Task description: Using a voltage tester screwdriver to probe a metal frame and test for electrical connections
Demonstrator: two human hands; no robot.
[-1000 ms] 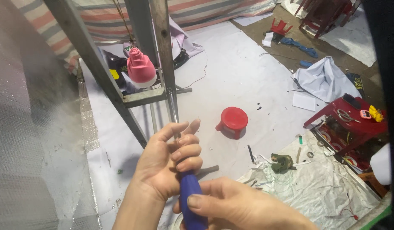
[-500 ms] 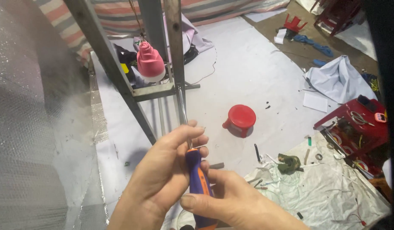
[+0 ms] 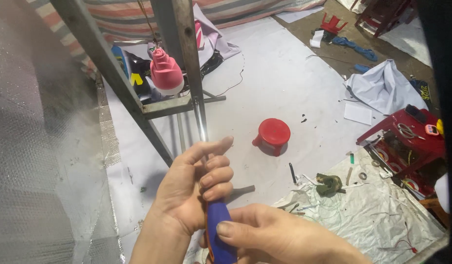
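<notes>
Both hands meet low in the view on one tool — a screwdriver (image 3: 220, 230) with a blue handle edged in orange. The right hand (image 3: 279, 237) is closed round the handle from the right side, thumb pressed flat across the blue grip. The left hand (image 3: 194, 188) sits just above it, fingers curled about the upper end of the tool where the shaft would be; the shaft itself is hidden behind those fingers. The tool's long axis runs nearly upright, pointing away toward the grey metal post (image 3: 184, 63) directly above the left hand, so the left hand is the nearer one to the post.

Beyond hangs a pink, ribbed bulb-shaped thing (image 3: 166, 73), beside a dark package with a yellow mark (image 3: 133, 73). A red stool (image 3: 274, 134) stands on the white floor sheet (image 3: 284, 83), a red tray of tools (image 3: 407, 142) further right.
</notes>
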